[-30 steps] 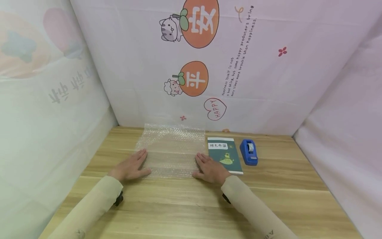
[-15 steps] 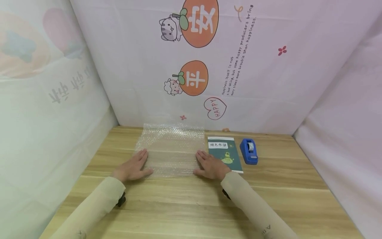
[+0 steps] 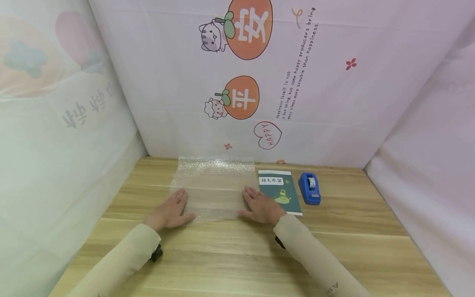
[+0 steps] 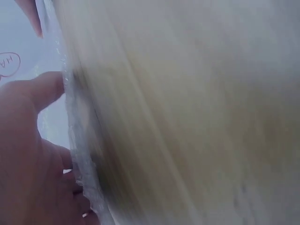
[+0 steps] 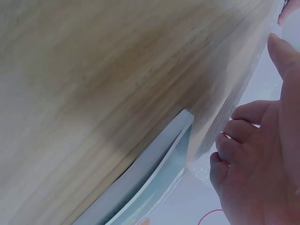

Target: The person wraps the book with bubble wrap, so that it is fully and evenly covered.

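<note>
A clear sheet of bubble wrap [image 3: 215, 189] lies flat on the wooden table, its far edge reaching the back wall. On its left edge rests my left hand [image 3: 170, 211], fingers straight and thumb spread toward the middle. My right hand [image 3: 262, 207] lies the same way along the right edge, palm down. Both wrist views show the fingers of the left hand [image 4: 42, 140] and the right hand [image 5: 258, 136] against the thin plastic. Just beside the right hand is a green booklet [image 3: 280, 192] with a white label, its near left part covered by that hand.
A blue tape dispenser [image 3: 309, 189] stands right of the booklet. The wooden table [image 3: 215, 264] runs back to a printed cloth wall [image 3: 178, 82], with white cloth on the left and right sides too.
My left hand has slid slightly to the right over the bubble wrap's left edge. The right hand, booklet and tape dispenser stay nearly where they were.
</note>
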`<state>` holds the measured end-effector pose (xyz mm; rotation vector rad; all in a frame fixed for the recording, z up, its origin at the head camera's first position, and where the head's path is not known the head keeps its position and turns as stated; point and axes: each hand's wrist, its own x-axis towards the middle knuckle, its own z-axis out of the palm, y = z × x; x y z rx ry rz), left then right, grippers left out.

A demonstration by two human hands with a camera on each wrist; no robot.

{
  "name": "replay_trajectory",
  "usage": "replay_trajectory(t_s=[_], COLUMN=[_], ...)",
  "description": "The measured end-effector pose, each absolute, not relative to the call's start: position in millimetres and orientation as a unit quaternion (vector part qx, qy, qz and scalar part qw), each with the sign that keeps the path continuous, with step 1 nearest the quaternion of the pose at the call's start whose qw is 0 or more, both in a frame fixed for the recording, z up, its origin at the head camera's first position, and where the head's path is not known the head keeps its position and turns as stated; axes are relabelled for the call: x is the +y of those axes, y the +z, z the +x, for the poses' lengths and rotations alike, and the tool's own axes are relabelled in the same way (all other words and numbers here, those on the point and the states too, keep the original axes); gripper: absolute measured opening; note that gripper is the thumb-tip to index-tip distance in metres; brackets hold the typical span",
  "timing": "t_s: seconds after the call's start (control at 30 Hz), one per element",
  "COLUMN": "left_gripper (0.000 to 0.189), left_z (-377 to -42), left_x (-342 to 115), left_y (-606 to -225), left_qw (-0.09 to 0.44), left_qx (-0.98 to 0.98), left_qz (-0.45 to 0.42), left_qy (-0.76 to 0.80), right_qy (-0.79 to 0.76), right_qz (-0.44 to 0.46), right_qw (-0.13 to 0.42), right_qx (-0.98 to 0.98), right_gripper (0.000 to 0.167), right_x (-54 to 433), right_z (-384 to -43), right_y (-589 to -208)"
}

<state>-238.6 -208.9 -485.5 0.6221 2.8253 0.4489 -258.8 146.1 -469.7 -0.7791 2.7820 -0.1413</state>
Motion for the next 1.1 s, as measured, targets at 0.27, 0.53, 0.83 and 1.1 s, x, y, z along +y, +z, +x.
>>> replay_trajectory(t_s=[0.27,0.53,0.83,1.1], left_gripper=[0.096,0.095,0.093,0.094], left_z=[-233.6,-226.1,-219.1,-216.8], left_x=[-198.5,-187.9,-172.9,-160.4], left_y=[-490.8,-492.7,-491.7,-497.2], left_qw=[0.098,0.087,0.097,0.083], left_qx=[0.964,0.966,0.975,0.980], left_qz=[0.196,0.183,0.147,0.125], left_qy=[0.149,0.161,0.135,0.133], right_qy=[-0.051,-0.055,-0.067,-0.077], right_qz=[-0.263,-0.262,-0.269,-0.272], right_qw=[0.129,0.121,0.113,0.111], right_qx=[0.955,0.956,0.954,0.953], right_gripper=[0.089,0.088,0.087,0.084], right_x=[140.7,136.5,130.9,123.7], right_z=[-255.3,-250.8,-245.8,-243.6], right_y=[-470.4,-471.6,-474.9,-478.4])
